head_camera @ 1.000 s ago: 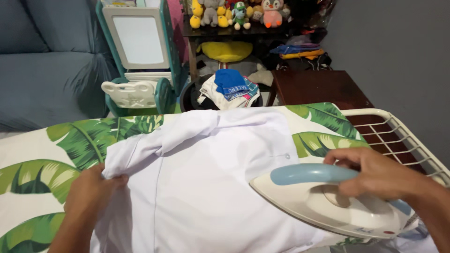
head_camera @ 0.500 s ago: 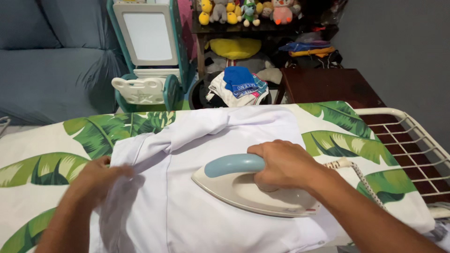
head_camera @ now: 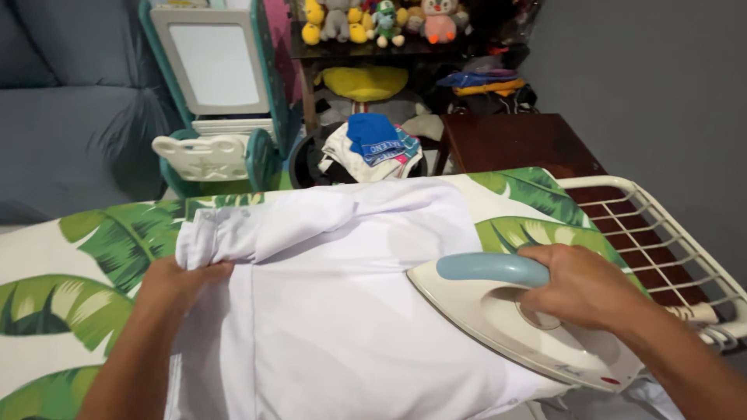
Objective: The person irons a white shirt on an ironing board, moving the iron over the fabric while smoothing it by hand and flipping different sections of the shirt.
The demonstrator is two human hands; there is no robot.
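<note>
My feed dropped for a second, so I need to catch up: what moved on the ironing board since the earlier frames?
The right hand slid the iron from mid-shirt half a second ago back toward the wire rack end, about where it was a second ago. The left hand keeps gripping the white shirt near its sleeve, pulling it flat. The shirt stays spread on the leaf-print ironing board.

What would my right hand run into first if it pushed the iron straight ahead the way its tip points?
The right hand grips the iron, tip aimed left over the white shirt. Straight on, it likely meets the left hand pinching the shirt's sleeve.
</note>
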